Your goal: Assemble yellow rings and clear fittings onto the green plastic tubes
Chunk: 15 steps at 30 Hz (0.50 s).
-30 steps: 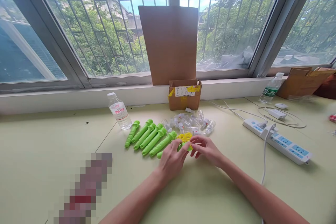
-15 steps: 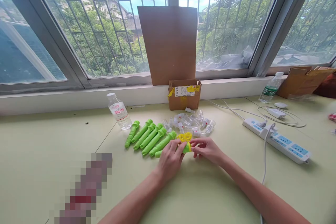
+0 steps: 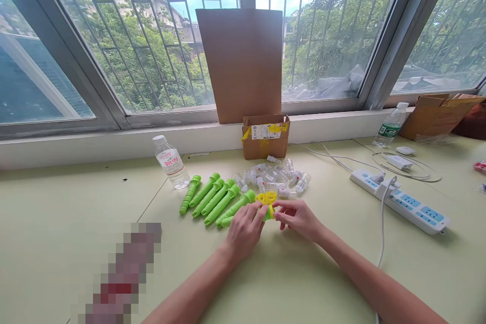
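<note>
Below centre, the left hand (image 3: 245, 228) partly hides a green tube (image 3: 268, 213); lower left, a pixelated object (image 3: 120, 273) is unrecognisable.

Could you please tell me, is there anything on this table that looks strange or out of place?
Yes: a pixelated patch at lower left hides whatever is there. The clear plastic pieces also lie jumbled, unlike the green pieces, laid side by side. I see no spill.

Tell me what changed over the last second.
The right hand shifted its fingers slightly at the end of the green tube, baring more of a yellow ring. The left hand still holds the tube; the other green tubes and clear containers stayed put.
</note>
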### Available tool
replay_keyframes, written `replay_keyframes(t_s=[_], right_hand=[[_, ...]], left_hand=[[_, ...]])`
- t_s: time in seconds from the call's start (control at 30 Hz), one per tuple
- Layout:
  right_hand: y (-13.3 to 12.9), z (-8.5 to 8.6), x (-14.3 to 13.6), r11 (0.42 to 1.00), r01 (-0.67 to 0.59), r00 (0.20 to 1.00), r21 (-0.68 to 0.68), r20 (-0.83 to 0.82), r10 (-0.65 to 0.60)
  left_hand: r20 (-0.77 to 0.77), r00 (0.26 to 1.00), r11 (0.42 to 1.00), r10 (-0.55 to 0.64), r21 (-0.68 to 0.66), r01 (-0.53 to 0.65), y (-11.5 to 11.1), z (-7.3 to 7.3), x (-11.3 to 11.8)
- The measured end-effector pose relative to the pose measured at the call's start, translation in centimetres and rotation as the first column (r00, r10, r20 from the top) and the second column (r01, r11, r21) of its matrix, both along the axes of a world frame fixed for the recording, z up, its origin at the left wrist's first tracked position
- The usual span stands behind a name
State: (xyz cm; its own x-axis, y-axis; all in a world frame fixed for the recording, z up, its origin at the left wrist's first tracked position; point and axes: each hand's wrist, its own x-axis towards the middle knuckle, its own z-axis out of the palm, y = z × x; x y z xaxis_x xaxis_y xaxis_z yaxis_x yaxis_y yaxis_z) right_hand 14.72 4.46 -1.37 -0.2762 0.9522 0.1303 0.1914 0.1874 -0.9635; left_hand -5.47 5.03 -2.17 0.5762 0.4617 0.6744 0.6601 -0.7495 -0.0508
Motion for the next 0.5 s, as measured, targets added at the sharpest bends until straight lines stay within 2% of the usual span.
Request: replay_keyframes(t_s=[0.2, 0.5], right_hand=[[-0.04, 0.17, 0.16, 0.999, -0.030, 0.999, 0.013, -0.012, 0.030], [-0.14, 0.04, 0.15, 0.998, -0.027, 0.998, 0.059, 0.061, 0.023]], left_hand=[[-0.079, 0.996, 0.997, -0.042, 0.057, 0.046, -0.32, 0.50, 0.13], [-0.056, 0.995, 0.996, -0.085, -0.037, 0.083, -0.51, 0.43, 0.35]])
